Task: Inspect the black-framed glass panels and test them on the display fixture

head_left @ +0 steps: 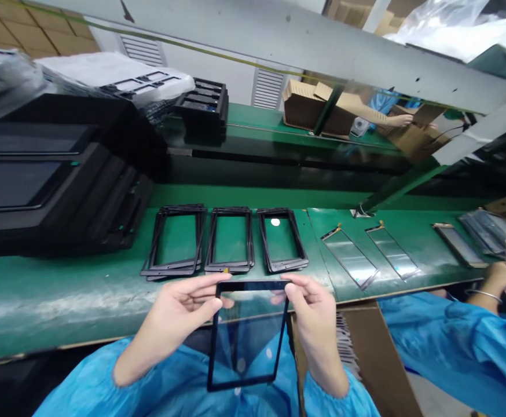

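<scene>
I hold a black-rimmed clear glass panel (248, 336) upright in front of my lap, just below the bench's front edge. My left hand (179, 313) grips its upper left corner and my right hand (311, 307) grips its upper right corner. Both arms wear blue sleeves. On the green bench (62, 295) just beyond my hands lie three stacks of black plastic frames (229, 240), side by side.
Shiny film strips (351, 258) lie to the right of the frames. Black trays (53, 185) are stacked at the left. A co-worker's hand (498, 278) in a blue sleeve works at the right. A cardboard box (366, 353) stands by my right knee.
</scene>
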